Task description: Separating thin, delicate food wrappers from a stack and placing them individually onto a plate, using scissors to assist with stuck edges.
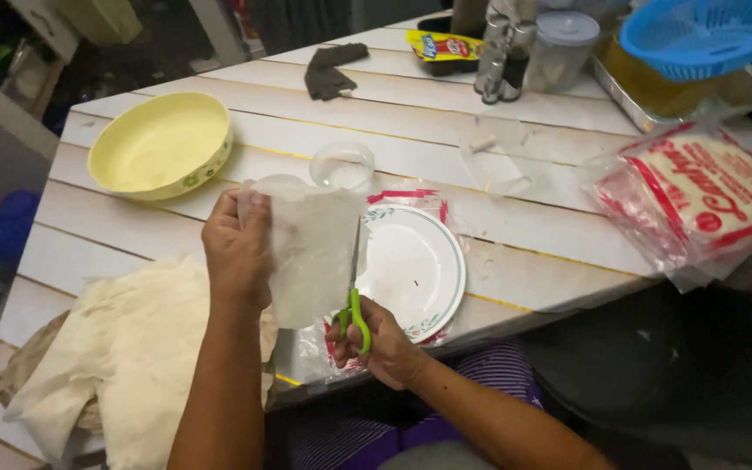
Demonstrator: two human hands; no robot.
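Note:
My left hand (235, 248) holds up a thin, translucent white sheet (311, 248), pinched at its left edge. Green-handled scissors (354, 296) are gripped in my right hand (374, 341), their blades pointing up along the sheet's right edge. Just behind the sheet and scissors a white plate (419, 261) with a patterned rim rests on a red-and-clear plastic wrapper. A small clear cup (343, 165) stands beyond the sheet.
A yellow bowl (160, 144) sits at the far left. A cream cloth (124, 357) lies at the near left. A bag of wrappers (698, 196) is at the right, a blue basket (707, 35) over a metal tray behind it, jars (524, 48) at the back.

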